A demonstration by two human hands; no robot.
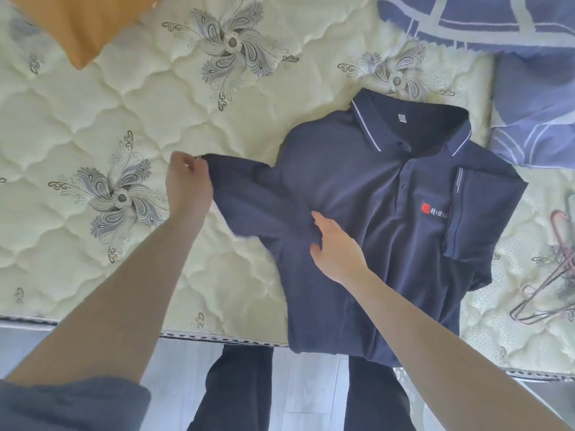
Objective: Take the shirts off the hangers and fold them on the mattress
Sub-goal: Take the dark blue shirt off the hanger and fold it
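A navy polo shirt (382, 219) with a white-striped collar and a red chest logo lies front up on the quilted mattress (93, 126). Its right sleeve is folded over the chest; its hem hangs over the mattress's near edge. My left hand (186, 181) pinches the cuff of the other sleeve and holds it stretched out to the left. My right hand (336, 247) rests flat on the shirt's body near that sleeve's armpit, fingers straight.
Pink and dark hangers (550, 284) lie at the right edge of the mattress. A blue striped blanket and pillow (529, 88) fill the far right corner. An orange pillow (84, 26) sits far left. My legs stand on the grey floor (305, 390) below.
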